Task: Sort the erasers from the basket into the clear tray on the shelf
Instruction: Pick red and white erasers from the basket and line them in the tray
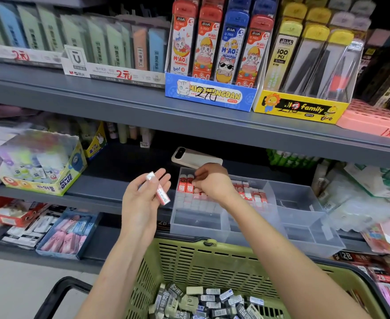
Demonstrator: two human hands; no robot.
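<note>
Right hand (pixel 212 185) at the tray (pixel 293 229), left hand (pixel 143 203) carrying spares.

The left hand is spread, palm up, with wrapped erasers (pixel 163 196) lying loose across nearly straight fingers, just left of the tray. The right hand's fingers are curled down onto the red row (pixel 186 186) in the tray's left compartment; whether they pinch one I cannot tell. The main pile (pixel 212 298) sits in the basket (pixel 189 261) below. Nothing clamps the spares, so a tilt of the left palm would likely slide them off into the basket or past it. A hard push could topple the standing row. The tray seems to overhang the shelf (pixel 111 192), so downward pressure near its front might tip it.
</note>
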